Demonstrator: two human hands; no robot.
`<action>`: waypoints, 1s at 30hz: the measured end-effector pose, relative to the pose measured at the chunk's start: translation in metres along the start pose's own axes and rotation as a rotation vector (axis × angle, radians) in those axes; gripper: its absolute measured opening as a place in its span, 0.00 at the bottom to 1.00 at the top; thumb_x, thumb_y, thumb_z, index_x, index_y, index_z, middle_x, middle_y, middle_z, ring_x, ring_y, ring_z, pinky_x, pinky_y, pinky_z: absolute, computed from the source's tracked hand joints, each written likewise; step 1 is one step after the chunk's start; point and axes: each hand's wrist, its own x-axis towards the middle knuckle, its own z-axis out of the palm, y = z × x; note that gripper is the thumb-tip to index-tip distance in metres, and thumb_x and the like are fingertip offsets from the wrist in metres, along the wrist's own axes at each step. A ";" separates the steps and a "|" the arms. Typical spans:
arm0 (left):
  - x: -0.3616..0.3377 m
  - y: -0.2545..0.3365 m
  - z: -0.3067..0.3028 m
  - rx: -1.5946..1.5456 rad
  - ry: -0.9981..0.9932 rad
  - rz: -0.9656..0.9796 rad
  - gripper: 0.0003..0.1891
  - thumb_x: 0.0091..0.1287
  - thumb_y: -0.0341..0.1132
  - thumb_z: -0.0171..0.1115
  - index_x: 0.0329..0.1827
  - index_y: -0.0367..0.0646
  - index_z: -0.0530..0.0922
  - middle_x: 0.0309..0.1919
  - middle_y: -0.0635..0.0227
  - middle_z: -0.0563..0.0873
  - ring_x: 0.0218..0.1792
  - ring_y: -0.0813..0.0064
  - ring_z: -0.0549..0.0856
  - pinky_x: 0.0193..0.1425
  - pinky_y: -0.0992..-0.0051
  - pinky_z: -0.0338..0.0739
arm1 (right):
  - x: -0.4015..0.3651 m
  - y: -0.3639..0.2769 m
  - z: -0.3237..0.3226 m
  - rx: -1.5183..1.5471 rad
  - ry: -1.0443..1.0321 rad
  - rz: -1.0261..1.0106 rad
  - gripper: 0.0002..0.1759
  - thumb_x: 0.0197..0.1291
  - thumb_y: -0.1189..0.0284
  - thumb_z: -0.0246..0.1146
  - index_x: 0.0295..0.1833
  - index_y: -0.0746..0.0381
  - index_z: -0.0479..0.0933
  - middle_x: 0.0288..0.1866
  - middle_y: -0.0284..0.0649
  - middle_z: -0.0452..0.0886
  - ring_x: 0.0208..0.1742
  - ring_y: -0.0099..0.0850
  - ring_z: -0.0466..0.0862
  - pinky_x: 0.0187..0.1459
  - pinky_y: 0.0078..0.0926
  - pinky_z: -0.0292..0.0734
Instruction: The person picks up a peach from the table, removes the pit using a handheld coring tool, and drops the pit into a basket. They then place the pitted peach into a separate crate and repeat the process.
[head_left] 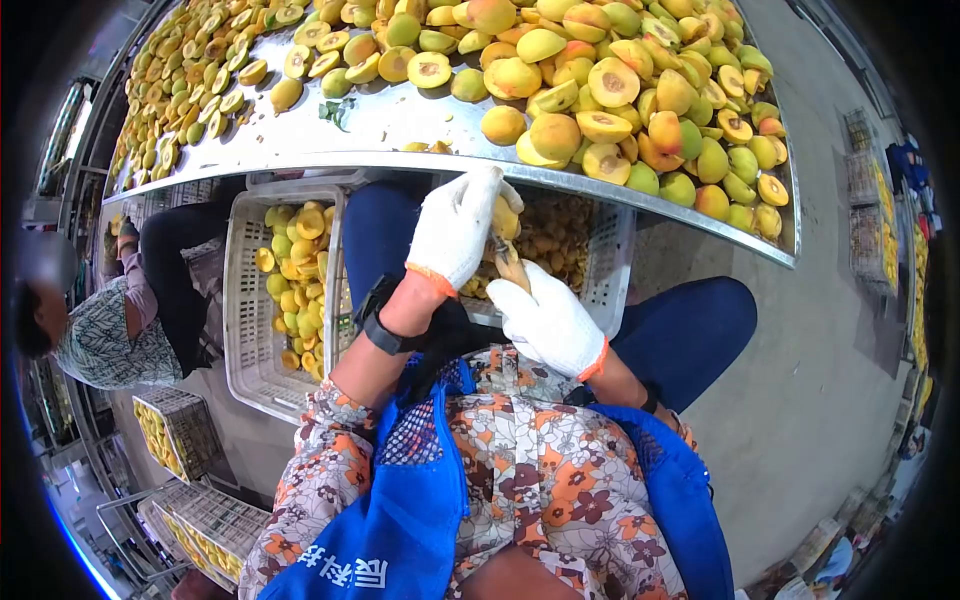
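My left hand (pixel 458 228), in a white knit glove with an orange cuff, grips a yellow peach (pixel 507 217) just below the table's front edge. Gloved the same way, my right hand (pixel 550 318) is closed around a small hand tool with a brown handle (pixel 512 268). The tool's tip meets the underside of the peach; its exact shape is hidden. Beneath both hands, between my knees, stands a crate (pixel 612 265) holding brown peach pits (pixel 550 235). A white plastic crate (pixel 240 330) of yellow peach pieces (pixel 300 270) is beside my left leg.
A metal table (pixel 370 130) carries heaped whole and halved peaches (pixel 655 100), plus a green leaf (pixel 337 113). At the left another person (pixel 120 320) sits at the same table. Filled crates stand on the floor at lower left (pixel 180 430) and far right (pixel 870 230).
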 end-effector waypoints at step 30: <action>-0.030 -0.001 -0.122 -0.009 0.209 0.263 0.26 0.81 0.52 0.50 0.39 0.36 0.82 0.35 0.59 0.88 0.33 0.70 0.87 0.41 0.73 0.82 | -0.001 0.006 -0.023 0.585 -0.541 0.188 0.11 0.79 0.63 0.56 0.46 0.61 0.73 0.19 0.26 0.65 0.12 0.14 0.59 0.14 0.19 0.53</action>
